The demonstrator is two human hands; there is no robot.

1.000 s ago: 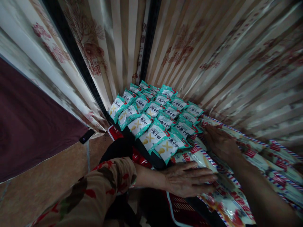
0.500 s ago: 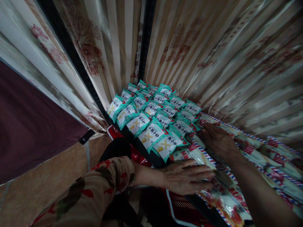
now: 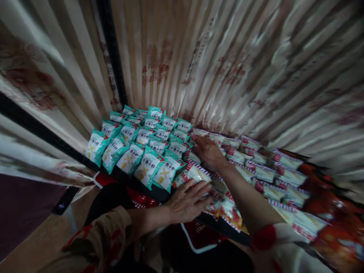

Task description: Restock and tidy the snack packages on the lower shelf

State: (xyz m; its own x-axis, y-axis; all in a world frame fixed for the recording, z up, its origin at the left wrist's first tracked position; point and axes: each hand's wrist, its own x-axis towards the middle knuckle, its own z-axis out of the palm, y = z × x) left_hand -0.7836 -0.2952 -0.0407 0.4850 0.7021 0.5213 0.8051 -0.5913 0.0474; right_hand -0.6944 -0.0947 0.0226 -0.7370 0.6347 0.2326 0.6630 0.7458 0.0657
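My left hand point(image 3: 189, 201) lies flat with its fingers spread over the near white-and-red snack packet point(image 3: 195, 172) at the shelf's front edge. Farther back, my right hand point(image 3: 209, 151) reaches onto the striped-edge packets beside the green ones; its fingertips are partly hidden and blurred. Rows of green-and-white snack bags point(image 3: 149, 167) lean in overlapping lines to the left of both hands. More white packets with red-and-blue striped edges point(image 3: 264, 172) lie in rows to the right of my right forearm.
A pleated, printed curtain point(image 3: 176, 57) hangs behind and at the left, with a dark upright post point(image 3: 116, 57) in the corner. Red plastic baskets point(image 3: 201, 239) sit below the shelf edge. Orange-red packages point(image 3: 335, 212) lie at the far right.
The view has turned to the right, so the packets and both hands appear farther left and more packets show at the right. Both hands stay on the striped packets.
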